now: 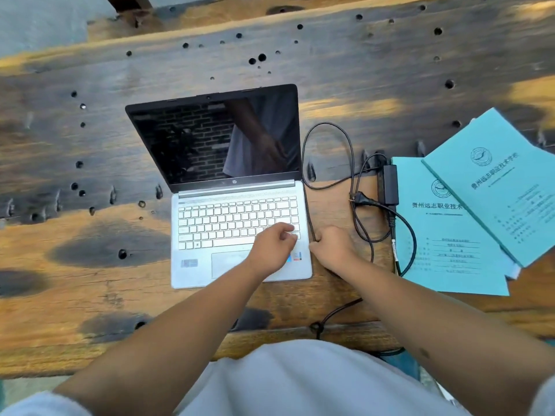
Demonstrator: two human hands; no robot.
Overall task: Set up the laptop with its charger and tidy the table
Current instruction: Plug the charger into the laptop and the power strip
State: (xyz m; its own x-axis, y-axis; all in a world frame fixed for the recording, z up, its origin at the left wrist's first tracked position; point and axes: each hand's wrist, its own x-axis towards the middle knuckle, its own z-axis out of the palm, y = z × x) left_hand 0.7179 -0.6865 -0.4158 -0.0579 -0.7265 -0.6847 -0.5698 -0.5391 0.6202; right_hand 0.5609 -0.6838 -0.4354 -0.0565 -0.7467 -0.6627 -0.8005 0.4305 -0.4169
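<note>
Laptop (237,187) open mid-table (75,235), screen dark, charger to its right.

Silver, lid up, white keys, sitting on worn, hole-pocked wood. Left hand (271,250) over the keyboard's right end, fingers curled loosely, grip on nothing visible. Right hand (333,250) just beside the laptop's right edge, grip closed tight around the black cable (329,124) where it meets that side; cannot tell whether the plug end is seated. Cable looping up and round beyond the hand, then trailing back in coils. Wall plug (362,200) lying loose among the coils, prongs pointing left. Black adapter (390,184) lengthwise at the left edge of the lower booklet (450,259), partly on it. Second teal booklet (504,187) overlapping the first, tilted, at far right.
</note>
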